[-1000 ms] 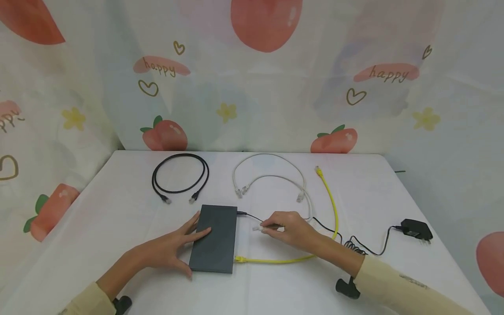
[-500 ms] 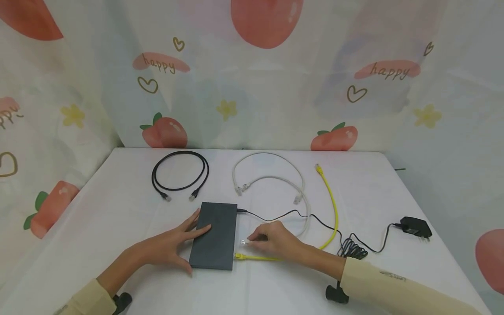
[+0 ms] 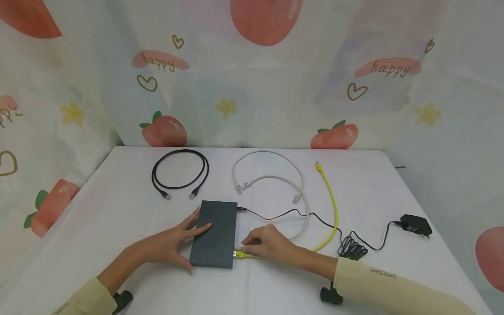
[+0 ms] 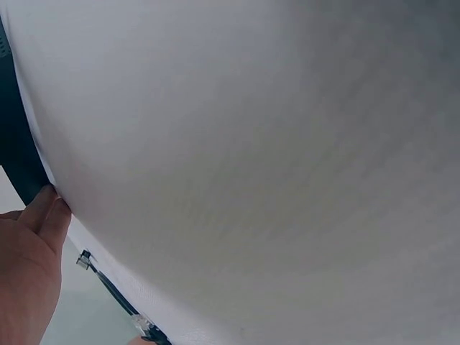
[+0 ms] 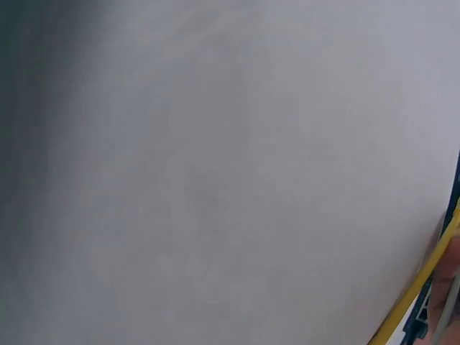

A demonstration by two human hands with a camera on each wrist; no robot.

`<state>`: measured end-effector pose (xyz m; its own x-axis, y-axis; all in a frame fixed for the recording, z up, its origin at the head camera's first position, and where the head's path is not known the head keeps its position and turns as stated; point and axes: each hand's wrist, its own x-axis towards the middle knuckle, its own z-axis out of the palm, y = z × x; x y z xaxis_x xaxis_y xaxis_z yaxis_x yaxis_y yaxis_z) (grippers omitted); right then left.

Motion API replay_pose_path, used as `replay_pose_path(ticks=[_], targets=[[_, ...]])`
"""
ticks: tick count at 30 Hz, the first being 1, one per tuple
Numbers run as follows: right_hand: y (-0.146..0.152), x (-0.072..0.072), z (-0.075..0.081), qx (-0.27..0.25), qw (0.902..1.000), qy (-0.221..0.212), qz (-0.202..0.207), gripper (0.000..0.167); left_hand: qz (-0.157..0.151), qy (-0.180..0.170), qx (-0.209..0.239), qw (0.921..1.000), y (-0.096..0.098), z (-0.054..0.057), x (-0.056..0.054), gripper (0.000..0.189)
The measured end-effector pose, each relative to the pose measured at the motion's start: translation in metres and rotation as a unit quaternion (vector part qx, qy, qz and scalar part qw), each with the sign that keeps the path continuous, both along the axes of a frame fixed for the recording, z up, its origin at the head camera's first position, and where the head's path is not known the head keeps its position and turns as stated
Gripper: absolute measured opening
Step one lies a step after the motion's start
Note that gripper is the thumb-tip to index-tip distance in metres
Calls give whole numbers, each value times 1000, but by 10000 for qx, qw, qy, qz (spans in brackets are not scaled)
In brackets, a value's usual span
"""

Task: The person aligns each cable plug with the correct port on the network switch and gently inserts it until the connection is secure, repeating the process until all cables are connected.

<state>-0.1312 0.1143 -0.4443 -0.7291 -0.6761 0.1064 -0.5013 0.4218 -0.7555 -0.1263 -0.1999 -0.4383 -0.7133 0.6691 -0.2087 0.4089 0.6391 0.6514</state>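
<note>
A flat dark grey network switch [image 3: 215,234] lies on the table. My left hand [image 3: 169,246] rests with spread fingers on its left side, the index finger on top and the thumb at the near left corner. In the left wrist view the left hand [image 4: 32,259] touches the switch's dark edge. At the switch's right edge, my right hand [image 3: 269,243] pinches the clear plug [image 3: 238,247] of a white Ethernet cable [image 3: 305,218], just beyond the yellow Ethernet cable's plug [image 3: 239,254]. Whether the clear plug is inside a port cannot be made out.
A coiled black Ethernet cable [image 3: 180,188] lies at the back left. Another white Ethernet cable [image 3: 263,152] forms a loop behind the switch. The yellow cable [image 3: 333,205] curves to the right. A power adapter [image 3: 415,225] with a bundled cord [image 3: 351,248] sits at the right.
My right hand has moved left and nearer with the white cable's plug, up to the switch's right edge. It no longer covers the black power cord. The left hand has stayed in place.
</note>
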Motion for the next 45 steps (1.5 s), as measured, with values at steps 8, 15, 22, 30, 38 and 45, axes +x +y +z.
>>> replay_pose_path(ticks=[8, 15, 22, 30, 38, 45], targets=[[-4, 1, -2, -88, 9997, -29, -211, 5, -13, 74, -34, 10000, 1, 1, -1, 106], [-5, -1, -6, -214, 9983, -468, -276, 4, -53, 172, 10, 9998, 1, -2, -3, 107], [-6, -2, -9, -247, 9981, -490, -279, 5, -236, 724, -131, 9970, 2, -2, -4, 108], [-7, -2, -10, -314, 9974, -600, -232, 7, -357, 1050, -240, 9935, 4, 0, -5, 108], [-10, -1, -9, -413, 9968, -632, -248, 2, -389, 1131, -182, 9927, 3, -2, -5, 108], [-13, 1, -5, -441, 9965, -646, -298, 5, -397, 1204, -110, 9919, 4, -4, -5, 108]])
